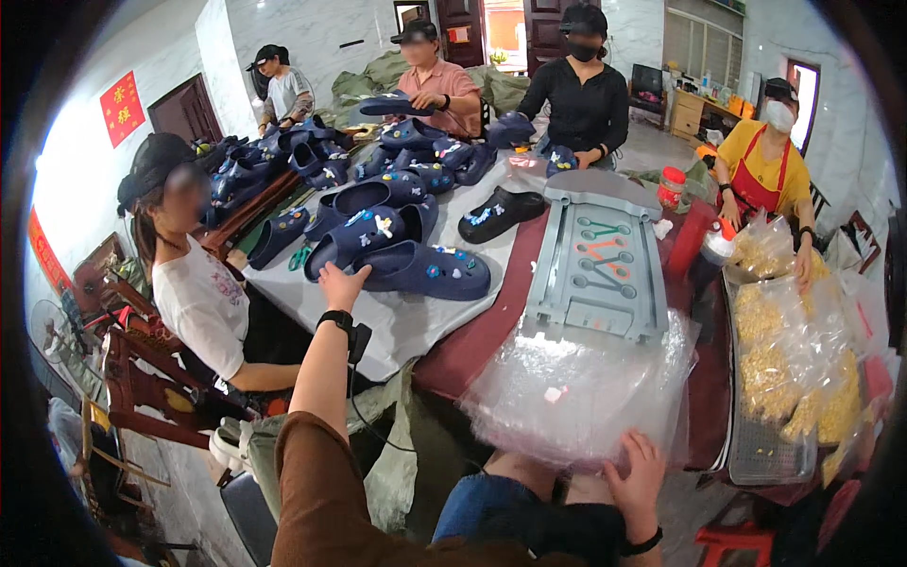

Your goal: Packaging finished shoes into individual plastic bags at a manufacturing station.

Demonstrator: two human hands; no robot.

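My left hand [342,286] reaches over the table and grips the near edge of a navy clog [354,236] with colourful charms. Right beside it lies another navy clog [425,271], dotted with blue and white charms. My right hand [638,480] is low at the near edge of a stack of clear plastic bags [576,397], fingers extended and apart. A grey plastic board [595,260] with green, orange and dark loop shapes lies over the far end of the bags. One black clog [501,215] rests left of the board.
Piles of navy clogs [406,142] cover the far table. Red-capped bottles [716,244] stand right of the board, near a grey basket [770,463] with bags of yellow pieces [770,378]. Several people work around the table. A red stool [732,539] is at lower right.
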